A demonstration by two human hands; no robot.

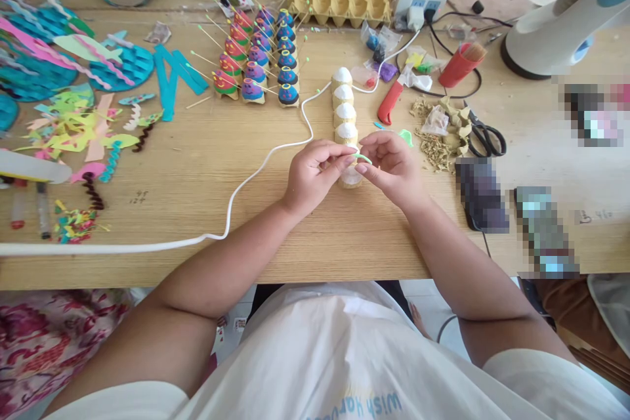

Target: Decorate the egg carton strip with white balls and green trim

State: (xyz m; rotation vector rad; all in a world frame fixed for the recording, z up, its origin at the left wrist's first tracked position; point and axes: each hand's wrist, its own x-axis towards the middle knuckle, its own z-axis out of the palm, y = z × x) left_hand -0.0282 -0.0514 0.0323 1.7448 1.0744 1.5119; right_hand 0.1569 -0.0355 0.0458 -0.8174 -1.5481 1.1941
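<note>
Between both hands is a thin light-green strip (363,157), perhaps soft clay. My left hand (319,174) pinches its left end between thumb and forefinger. At its right end, the thumb and fingers of my right hand (391,167) close in on the strip. Just beneath my hands runs an egg-carton strip (344,115), its row of cups topped in white; my fingers hide part of its near end. A flat green piece (406,137) lies right behind my right hand.
Painted egg-carton caterpillars (253,56) with pin antennae stand at the back. A white cable (256,174) crosses the table. To the right are a red-handled knife (388,104), black scissors (487,134), carton scraps (438,144) and phones (482,195). Paper cut-outs (79,125) cover the left.
</note>
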